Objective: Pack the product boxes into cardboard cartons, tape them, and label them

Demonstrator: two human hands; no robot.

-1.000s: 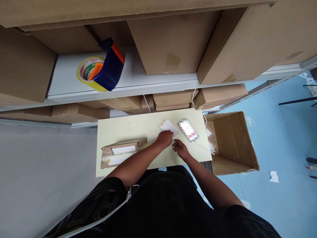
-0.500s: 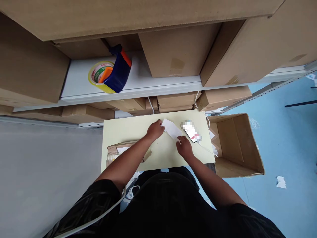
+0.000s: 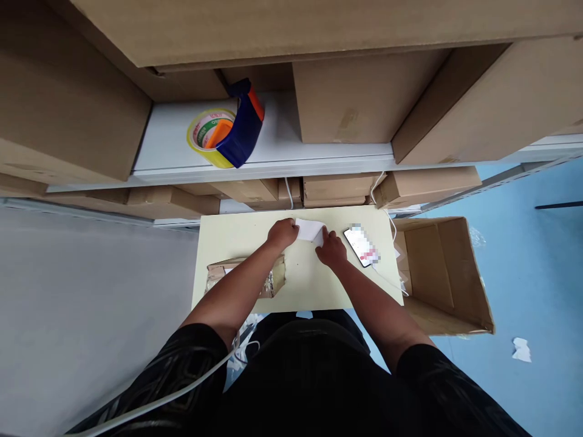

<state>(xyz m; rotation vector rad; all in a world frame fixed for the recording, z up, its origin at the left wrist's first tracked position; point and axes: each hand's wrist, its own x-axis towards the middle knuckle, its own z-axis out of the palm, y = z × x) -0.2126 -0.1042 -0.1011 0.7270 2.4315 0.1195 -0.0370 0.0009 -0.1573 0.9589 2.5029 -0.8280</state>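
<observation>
A white sheet of paper [image 3: 308, 229] is stretched between both hands above the pale table [image 3: 248, 233]. My left hand [image 3: 283, 234] pinches its left end. At the right end, my right hand [image 3: 332, 247] grips the paper, which is bent over in a fold there. Just right of that hand lies a phone [image 3: 361, 245] with a lit screen, partly blurred out, and a white cable attached. Below my left forearm, partly hidden by it, sits a small open cardboard box [image 3: 278, 276] with clear plastic in it.
A blue tape dispenser [image 3: 241, 135] with a yellow tape roll [image 3: 200, 130] stands on the shelf [image 3: 168, 145] among several cardboard boxes. A large open carton [image 3: 435, 261] stands right of the table. A paper scrap [image 3: 521, 349] lies on the blue floor.
The paper's right end has been folded over and raised, with my right hand moving up and closer to my left hand. The whole view has shifted slightly.
</observation>
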